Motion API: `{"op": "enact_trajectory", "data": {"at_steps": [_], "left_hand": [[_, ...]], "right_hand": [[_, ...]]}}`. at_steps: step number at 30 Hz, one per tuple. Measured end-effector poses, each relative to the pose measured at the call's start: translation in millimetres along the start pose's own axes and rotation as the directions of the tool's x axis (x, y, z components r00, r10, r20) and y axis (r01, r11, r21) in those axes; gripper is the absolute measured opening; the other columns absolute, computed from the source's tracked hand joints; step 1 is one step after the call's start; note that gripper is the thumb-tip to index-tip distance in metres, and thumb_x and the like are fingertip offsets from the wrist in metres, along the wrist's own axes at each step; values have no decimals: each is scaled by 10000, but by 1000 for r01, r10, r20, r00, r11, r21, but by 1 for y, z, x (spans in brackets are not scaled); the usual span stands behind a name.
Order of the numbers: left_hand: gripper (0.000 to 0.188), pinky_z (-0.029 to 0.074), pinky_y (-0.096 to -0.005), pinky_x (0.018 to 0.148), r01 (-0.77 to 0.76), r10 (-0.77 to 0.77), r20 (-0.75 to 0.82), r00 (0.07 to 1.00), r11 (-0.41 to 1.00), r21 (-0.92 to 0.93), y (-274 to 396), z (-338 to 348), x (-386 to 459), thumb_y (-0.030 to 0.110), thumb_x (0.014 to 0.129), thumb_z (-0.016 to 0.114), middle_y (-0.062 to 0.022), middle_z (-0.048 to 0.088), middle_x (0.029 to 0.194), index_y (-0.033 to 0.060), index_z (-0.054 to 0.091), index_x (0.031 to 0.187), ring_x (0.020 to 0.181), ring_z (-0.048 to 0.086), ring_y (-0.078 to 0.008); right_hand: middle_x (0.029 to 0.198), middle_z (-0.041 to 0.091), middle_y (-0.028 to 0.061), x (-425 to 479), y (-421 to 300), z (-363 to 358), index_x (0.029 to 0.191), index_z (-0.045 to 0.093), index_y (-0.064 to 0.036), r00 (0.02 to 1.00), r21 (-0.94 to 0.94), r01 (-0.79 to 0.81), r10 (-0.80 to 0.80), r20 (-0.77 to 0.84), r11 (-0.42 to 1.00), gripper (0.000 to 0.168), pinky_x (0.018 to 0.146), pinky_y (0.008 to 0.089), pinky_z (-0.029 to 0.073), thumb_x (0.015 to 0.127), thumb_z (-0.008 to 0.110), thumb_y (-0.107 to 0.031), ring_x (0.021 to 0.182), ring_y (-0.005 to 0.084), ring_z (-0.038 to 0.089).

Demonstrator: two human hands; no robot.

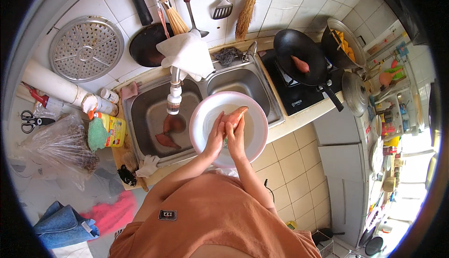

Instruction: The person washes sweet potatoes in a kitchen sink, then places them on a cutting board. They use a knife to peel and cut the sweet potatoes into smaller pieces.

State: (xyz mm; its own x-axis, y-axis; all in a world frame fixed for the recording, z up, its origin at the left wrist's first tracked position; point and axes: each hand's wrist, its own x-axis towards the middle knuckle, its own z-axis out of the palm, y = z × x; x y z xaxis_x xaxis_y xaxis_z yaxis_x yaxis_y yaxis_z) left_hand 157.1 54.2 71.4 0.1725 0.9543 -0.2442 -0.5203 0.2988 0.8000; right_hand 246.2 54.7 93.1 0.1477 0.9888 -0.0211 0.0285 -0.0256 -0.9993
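Observation:
Both hands hold one wet, reddish sweet potato (234, 117) over a white basin with a pink rim (263, 131). My left hand (214, 140) is against its left side, and my right hand (235, 137) grips it from the right and below. The basin stands at the front of the right sink bowl (231, 79) and holds what looks like water. In the left sink bowl (145, 117) lie more sweet potatoes (167, 140), below the faucet (174, 100). Another sweet potato (300, 64) lies in a black wok (296, 44) on the stove.
A white cloth (187, 52) hangs over the faucet. The wok's handle (332, 97) points over the counter's front edge. Behind the wok is a large pot (357, 47) with yellow-orange pieces. A detergent jug (116, 131), a white glove or cloth (148, 165) and a plastic bag (63, 145) are at the left.

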Motion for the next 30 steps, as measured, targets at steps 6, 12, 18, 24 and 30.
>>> {"op": "enact_trajectory", "data": {"at_steps": [6,12,18,24,30], "left_hand": [[596,312,-352,1092,-156,157,22,987,941,302,-15,5,-10,233,1024,452,-179,328,1472,39,171,1512,1350,353,-270],[645,331,-335,1088,-45,44,9,999,977,209,-3,-1,-3,257,1012,489,-167,332,1473,10,161,1508,1347,359,-240],[672,364,-336,1070,-43,38,24,999,965,259,-2,4,-8,239,994,529,-175,339,1459,-1,164,1504,1327,385,-243],[638,453,-396,1010,33,-34,14,999,999,30,7,1,-1,399,995,477,-156,466,1356,10,274,1459,1191,535,-258],[564,568,-422,837,261,-237,127,963,938,-227,19,-7,5,499,1008,346,-124,548,1224,42,418,1331,1027,636,-251]], "right_hand": [[1373,469,181,10,6,-5,1466,287,2,977,229,-156,185,-110,961,550,1028,353,388,1020,396,-302,1232,266,492],[1425,445,149,11,5,-25,1460,331,-8,983,352,-174,140,121,920,560,1079,335,331,1043,341,-382,1304,239,432],[1391,486,161,12,-3,-16,1420,405,0,984,151,-143,156,-83,978,508,1078,335,335,1047,350,-340,1285,250,457],[1364,495,139,19,16,-35,1406,425,-4,977,409,-213,184,108,888,511,1064,362,364,1058,287,-352,1242,246,493],[1373,473,132,16,-5,-37,1447,331,-28,919,594,-354,151,364,723,547,964,335,468,1032,375,-382,1188,230,519]]}}
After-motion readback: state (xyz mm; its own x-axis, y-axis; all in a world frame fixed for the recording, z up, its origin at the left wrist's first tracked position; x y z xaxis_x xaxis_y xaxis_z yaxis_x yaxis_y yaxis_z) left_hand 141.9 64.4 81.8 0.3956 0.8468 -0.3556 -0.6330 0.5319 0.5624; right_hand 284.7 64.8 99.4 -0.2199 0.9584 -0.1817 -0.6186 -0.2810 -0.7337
